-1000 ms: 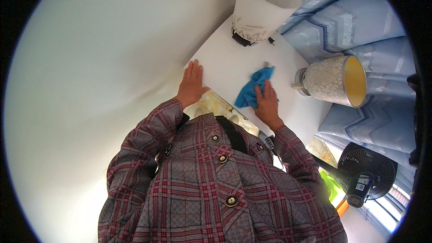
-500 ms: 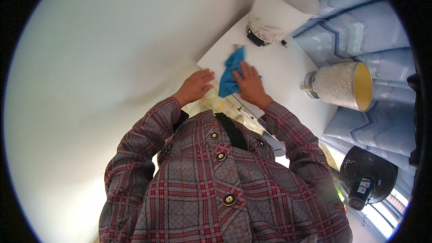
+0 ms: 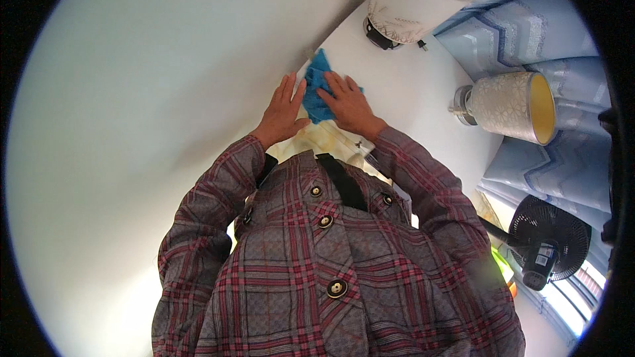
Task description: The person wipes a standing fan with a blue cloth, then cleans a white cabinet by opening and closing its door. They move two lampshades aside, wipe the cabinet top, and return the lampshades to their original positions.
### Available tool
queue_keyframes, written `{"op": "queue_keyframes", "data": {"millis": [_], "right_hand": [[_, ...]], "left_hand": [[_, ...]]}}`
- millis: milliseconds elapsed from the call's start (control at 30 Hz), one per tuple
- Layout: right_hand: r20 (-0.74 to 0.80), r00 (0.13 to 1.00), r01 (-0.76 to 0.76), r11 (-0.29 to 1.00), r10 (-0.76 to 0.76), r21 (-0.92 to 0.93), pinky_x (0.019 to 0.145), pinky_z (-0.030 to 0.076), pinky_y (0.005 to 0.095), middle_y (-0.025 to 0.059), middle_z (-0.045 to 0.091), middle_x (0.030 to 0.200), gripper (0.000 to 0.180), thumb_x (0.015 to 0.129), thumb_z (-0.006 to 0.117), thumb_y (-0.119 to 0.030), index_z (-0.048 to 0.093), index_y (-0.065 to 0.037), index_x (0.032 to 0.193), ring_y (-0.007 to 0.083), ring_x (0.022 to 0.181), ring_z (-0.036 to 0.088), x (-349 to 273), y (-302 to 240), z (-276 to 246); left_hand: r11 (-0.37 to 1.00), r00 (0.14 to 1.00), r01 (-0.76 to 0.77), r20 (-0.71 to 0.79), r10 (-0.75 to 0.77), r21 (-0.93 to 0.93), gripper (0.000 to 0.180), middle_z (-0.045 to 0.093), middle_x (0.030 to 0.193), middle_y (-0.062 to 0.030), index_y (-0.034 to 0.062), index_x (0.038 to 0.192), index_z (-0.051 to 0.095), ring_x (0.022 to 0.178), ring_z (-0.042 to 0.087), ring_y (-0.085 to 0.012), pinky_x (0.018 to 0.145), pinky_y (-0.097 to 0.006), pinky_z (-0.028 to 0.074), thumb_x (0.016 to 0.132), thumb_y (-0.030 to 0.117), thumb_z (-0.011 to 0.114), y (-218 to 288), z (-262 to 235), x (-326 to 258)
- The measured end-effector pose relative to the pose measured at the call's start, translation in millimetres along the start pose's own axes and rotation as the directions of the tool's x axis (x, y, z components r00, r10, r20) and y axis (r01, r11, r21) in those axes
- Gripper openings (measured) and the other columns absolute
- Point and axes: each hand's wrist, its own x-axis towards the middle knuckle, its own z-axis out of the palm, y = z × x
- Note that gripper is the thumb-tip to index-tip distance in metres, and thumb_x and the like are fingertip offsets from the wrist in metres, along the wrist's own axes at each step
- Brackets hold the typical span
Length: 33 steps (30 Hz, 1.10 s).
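Observation:
A blue cloth point(image 3: 319, 102) lies on the left corner of a white tabletop point(image 3: 403, 86), close to the wall. My right hand point(image 3: 352, 103) rests on the cloth's right side, its fingers spread out flat over it. My left hand point(image 3: 283, 112) is at the cloth's left edge, next to the wall, with fingers stretched upward and the thumb apart. Nothing is gripped in the left hand. Whether its fingertips touch the cloth or the table edge I cannot tell.
A large white-shaded lamp point(image 3: 413, 3) stands at the tabletop's far end. On the right is a smaller lamp point(image 3: 506, 107) with a patterned shade and yellow lining. Blue curtains point(image 3: 529, 30) hang behind them. A black fan point(image 3: 549, 238) stands at the lower right, and a white wall point(image 3: 145, 92) runs along the left.
My right hand has moved left with the blue cloth, toward the table's left corner. The left hand has shifted slightly up, its fingers now stretched upward beside the cloth.

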Motion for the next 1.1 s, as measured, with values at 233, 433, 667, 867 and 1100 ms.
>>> {"op": "queue_keyframes", "data": {"millis": [233, 433, 667, 867, 1100], "right_hand": [[-0.154, 0.821, -0.556, 0.831, 0.55, 0.008, 0.111, 0.023, 0.059, 0.0293, 0.029, 0.148, 0.065, 0.074, 0.066, -0.012, 0.047, -0.006, 0.136, 0.0441, 0.139, 0.028, -87, 19, -14], [-0.037, 0.94, -0.338, 0.941, 0.338, 0.011, 0.112, 0.023, 0.057, 0.027, 0.029, 0.15, 0.06, 0.077, 0.063, -0.009, 0.048, -0.007, 0.135, 0.0403, 0.14, 0.029, -109, 0, -12], [-0.109, 0.76, -0.647, 0.762, 0.641, -0.022, 0.113, 0.021, 0.0564, 0.0222, 0.027, 0.153, 0.067, 0.077, 0.071, -0.02, 0.046, -0.01, 0.139, 0.0367, 0.142, 0.026, -278, 2, -23], [-0.237, 0.346, -0.932, 0.361, 0.908, 0.023, 0.107, 0.027, 0.058, 0.0329, 0.031, 0.145, 0.075, 0.073, 0.073, -0.018, 0.041, -0.002, 0.139, 0.0475, 0.133, 0.034, -319, 9, -15], [-0.21, 0.769, -0.625, 0.779, 0.603, -0.051, 0.109, 0.031, 0.0526, 0.0304, 0.031, 0.147, 0.065, 0.067, 0.068, -0.001, 0.051, -0.001, 0.13, 0.0451, 0.133, 0.036, -281, -12, -9]], "left_hand": [[0.993, 0.992, -0.031, 0.124, 0.017, 0.112, 0.09, 0.004, 0.157, -0.0274, -0.001, 0.15, 0.017, 0.146, 0.002, -0.0426, 0.116, -0.056, 0.01, 0.085, 0.038, 0.066, 28, 23, 25], [0.961, 0.995, 0.011, 0.094, -0.038, 0.275, 0.081, 0.007, 0.156, -0.0295, -0.0047, 0.147, 0.025, 0.146, 0.003, -0.0435, 0.116, -0.057, 0.006, 0.089, 0.038, 0.061, 52, 40, 39], [0.969, 0.993, -0.079, 0.104, 0.056, 0.233, 0.079, 0.006, 0.158, -0.0232, 0.0008, 0.149, 0.025, 0.147, 0.005, -0.0394, 0.117, -0.055, 0.009, 0.089, 0.039, 0.06, 66, 41, 43], [0.97, 0.967, -0.211, 0.171, 0.189, 0.123, 0.077, 0.007, 0.159, -0.0181, 0.0026, 0.149, 0.024, 0.147, 0.006, -0.0371, 0.115, -0.057, 0.013, 0.091, 0.039, 0.058, 98, 59, 66], [0.927, 0.947, -0.275, 0.239, 0.215, 0.255, 0.079, 0.002, 0.16, -0.0178, 0.0026, 0.151, 0.019, 0.148, 0.0, -0.0341, 0.113, -0.063, 0.005, 0.094, 0.048, 0.05, 105, 70, 67]]}}
